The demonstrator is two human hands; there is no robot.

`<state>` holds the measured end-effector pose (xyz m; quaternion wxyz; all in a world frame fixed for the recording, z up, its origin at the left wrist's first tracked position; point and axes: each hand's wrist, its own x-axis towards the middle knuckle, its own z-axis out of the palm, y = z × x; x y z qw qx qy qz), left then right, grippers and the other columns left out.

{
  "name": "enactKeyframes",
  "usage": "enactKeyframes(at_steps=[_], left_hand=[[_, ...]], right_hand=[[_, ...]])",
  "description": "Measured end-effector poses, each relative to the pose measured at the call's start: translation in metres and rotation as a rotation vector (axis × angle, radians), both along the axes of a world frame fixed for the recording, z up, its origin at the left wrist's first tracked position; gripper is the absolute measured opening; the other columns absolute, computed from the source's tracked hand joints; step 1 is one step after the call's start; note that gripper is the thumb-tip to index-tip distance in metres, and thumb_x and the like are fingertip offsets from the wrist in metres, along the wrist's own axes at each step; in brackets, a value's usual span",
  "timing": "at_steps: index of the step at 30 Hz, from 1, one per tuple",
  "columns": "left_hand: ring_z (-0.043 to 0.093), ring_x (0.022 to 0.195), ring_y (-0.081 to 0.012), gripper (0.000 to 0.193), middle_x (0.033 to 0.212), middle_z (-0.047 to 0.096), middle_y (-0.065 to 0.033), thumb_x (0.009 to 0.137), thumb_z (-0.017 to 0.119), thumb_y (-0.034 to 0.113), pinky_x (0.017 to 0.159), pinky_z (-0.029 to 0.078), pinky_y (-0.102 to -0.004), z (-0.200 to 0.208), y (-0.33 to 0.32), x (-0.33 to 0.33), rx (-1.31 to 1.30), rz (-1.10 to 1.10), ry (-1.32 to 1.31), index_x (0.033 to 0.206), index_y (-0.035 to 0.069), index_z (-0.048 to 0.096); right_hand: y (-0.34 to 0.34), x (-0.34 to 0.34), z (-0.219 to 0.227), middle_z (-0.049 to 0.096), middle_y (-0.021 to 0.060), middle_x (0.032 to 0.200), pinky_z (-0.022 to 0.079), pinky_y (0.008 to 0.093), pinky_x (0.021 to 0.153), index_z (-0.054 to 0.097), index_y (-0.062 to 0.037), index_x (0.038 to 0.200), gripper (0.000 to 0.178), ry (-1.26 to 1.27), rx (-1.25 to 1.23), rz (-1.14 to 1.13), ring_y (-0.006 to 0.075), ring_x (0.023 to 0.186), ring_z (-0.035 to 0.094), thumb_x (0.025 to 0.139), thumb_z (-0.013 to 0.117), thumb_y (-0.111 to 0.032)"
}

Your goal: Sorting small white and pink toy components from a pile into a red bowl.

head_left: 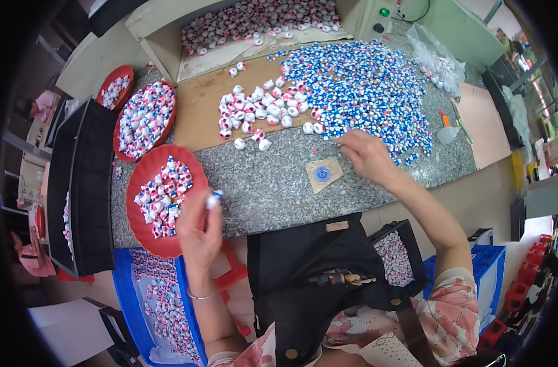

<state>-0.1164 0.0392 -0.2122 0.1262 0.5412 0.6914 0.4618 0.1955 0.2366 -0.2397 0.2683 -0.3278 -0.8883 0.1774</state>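
Holding a small white-and-blue piece [214,199] pinched at its fingertips, the left hand [198,229] hovers beside the red tray [146,235] at nine o'clock; the right hand [366,155], fingers narrowed, reaches the blue-white heap [364,85] at one o'clock—best picking single pieces cleanly.

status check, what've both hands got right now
Left hand pinches a small white-and-blue piece beside the red tray. Right hand reaches the edge of the blue-and-white pile. Nothing in the way.

You've got three red trays [146,177] left of the brown board [199,110], one blue disc [322,174] below it, two blue crates under the bench [273,189], and too many small pieces to count.
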Motion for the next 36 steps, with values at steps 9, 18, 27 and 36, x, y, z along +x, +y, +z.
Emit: enactKeyframes(at_steps=[9, 18, 27, 36], left_hand=[[0.062, 0.094, -0.0345, 0.024, 0.105, 0.060, -0.0167, 0.079, 0.063, -0.003, 0.077, 0.052, -0.0435, -0.021, 0.077, 0.038, 0.106, -0.133, 0.326, 0.103, -0.001, 0.062], [0.060, 0.085, -0.0368, 0.023, 0.098, 0.050, -0.0181, 0.073, 0.056, -0.009, 0.071, 0.053, -0.0462, -0.054, 0.139, 0.051, -0.025, -0.198, 0.627, 0.095, -0.002, 0.058], [0.061, 0.088, -0.0145, 0.016, 0.106, 0.061, -0.0064, 0.093, 0.059, 0.003, 0.081, 0.050, -0.0280, -0.046, 0.065, 0.045, -0.044, -0.362, -1.066, 0.110, 0.002, 0.057], [0.060, 0.099, -0.0181, 0.024, 0.122, 0.058, -0.0126, 0.092, 0.060, 0.003, 0.088, 0.050, -0.0303, -0.070, 0.013, 0.067, 0.176, -0.497, -1.338, 0.116, 0.003, 0.059]], right_hand=[[0.026, -0.003, 0.001, 0.055, 0.0150, 0.083, 0.050, 0.0430, 0.072, 0.057, -0.0001, 0.092, 0.022, -0.309, 0.234, 0.193, 0.0331, 0.083, 0.060, 0.071, 0.056, 0.007], [-0.026, 0.039, 0.001, 0.067, 0.0086, 0.084, 0.052, 0.0292, 0.070, 0.068, 0.0014, 0.103, 0.019, -0.034, -0.593, -0.164, 0.0129, 0.079, 0.065, 0.087, 0.068, -0.009], [-0.034, 0.023, 0.022, 0.064, 0.0138, 0.078, 0.049, 0.0337, 0.064, 0.068, 0.0008, 0.092, 0.012, -0.169, -0.416, -0.072, 0.0240, 0.068, 0.062, 0.082, 0.069, -0.006], [-0.036, -0.022, 0.018, 0.063, 0.0148, 0.079, 0.049, 0.0414, 0.057, 0.068, -0.0015, 0.092, 0.010, -0.093, -0.081, 0.111, 0.0333, 0.067, 0.063, 0.083, 0.065, -0.003]])
